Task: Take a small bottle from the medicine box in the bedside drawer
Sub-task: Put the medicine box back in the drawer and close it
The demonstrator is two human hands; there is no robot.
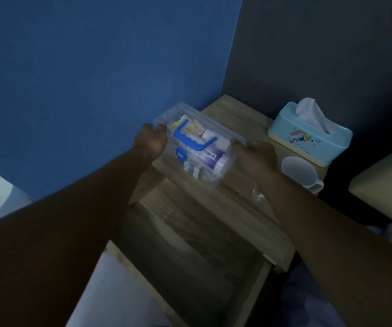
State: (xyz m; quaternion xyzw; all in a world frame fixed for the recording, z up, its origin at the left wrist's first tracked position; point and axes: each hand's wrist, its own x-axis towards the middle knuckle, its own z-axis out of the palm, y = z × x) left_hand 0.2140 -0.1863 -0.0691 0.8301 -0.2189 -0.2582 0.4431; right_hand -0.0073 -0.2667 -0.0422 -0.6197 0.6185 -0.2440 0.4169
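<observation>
Medicine box point(199, 147) held above open drawer point(190, 263).
Left hand point(150, 142) and right hand point(258, 159) gripped its ends, over bedside bench point(237, 114).

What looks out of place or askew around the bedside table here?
Only the clear plastic medicine box with the blue handle is tilted, because both hands, left and right, hold it above the wooden tabletop. Nothing looks spilled or damaged.
</observation>
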